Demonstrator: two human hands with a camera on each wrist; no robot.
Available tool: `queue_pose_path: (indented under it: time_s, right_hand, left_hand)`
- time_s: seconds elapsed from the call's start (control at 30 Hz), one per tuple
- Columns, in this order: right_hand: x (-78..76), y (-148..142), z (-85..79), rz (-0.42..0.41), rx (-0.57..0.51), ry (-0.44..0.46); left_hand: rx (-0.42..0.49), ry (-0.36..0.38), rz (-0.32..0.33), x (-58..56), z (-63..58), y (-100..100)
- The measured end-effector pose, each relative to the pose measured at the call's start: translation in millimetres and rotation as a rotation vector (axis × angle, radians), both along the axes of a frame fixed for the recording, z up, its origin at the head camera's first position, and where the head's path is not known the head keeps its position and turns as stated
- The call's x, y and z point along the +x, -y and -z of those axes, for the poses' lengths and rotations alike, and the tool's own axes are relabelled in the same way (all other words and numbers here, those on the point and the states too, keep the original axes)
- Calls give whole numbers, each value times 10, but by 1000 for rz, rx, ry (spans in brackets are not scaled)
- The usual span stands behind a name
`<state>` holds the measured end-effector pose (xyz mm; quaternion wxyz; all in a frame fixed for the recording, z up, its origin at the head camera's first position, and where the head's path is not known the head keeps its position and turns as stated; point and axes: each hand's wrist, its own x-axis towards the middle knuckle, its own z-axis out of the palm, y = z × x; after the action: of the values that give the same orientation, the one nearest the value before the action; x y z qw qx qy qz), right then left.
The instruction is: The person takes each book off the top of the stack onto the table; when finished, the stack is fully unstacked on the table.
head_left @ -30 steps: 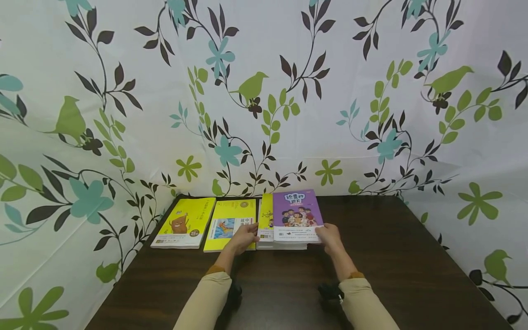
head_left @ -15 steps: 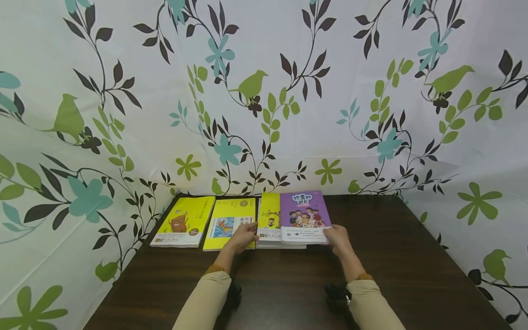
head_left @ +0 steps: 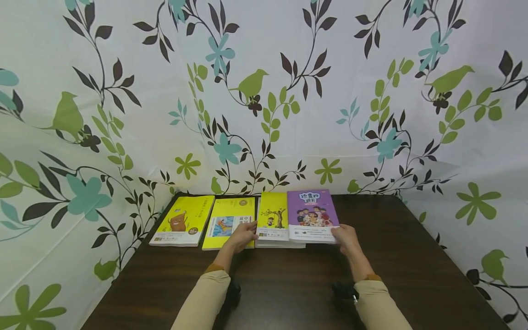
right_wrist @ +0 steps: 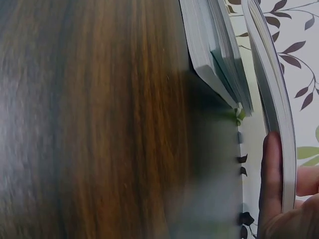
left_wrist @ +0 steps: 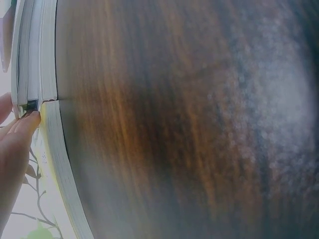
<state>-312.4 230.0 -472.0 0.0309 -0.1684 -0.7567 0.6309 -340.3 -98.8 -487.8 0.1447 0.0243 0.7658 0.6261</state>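
Two bare hands reach forward over a table. The right hand pinches the lower right corner of one purple book, thumb above and fingers beneath. The left hand has its fingertips at the left edge of a stack of books; whether it pinches the stack or only touches it, I cannot tell.

The purple book, its cover showing a group of figures, lies to the right of the stack's top book and overlaps part of the stack. The right wrist view shows a gap between it and the books below. On top of the stack is one yellow book with a tree. More than one book lies under it, but the edges are too bunched to count.

To the left, two more yellow books lie flat in a row: one with a blue picture panel, near the left hand, and, farthest left, one with a brown figure. That makes four covers on view, three yellow and one purple.

Two pale sleeves frame the dark wooden table. Behind hangs one white patterned cloth with leaves, flowers and at least four green birds.
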Motion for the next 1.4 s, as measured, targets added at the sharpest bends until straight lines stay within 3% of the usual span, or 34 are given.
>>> queue_pose_path:
  time_s: [0.17,0.43,0.83,1.07,1.4]
  right_hand:
    - [2,-75,1,0,-5,9]
    - [22,-225,-2,-1,73,82]
    - [15,-413,-22,7,101,86]
    - [4,-575,4,4,172,97]
    - [-19,-667,90,29,124,67]
  left_hand:
    - [4,-3,3,7,-3,0]
    - [-7,2,-2,-10,-3,-3]
    - [-10,2,-2,-14,11,0]
    - [-3,13,-4,-24,17,0]
    - [11,31,-11,-37,13,-3]
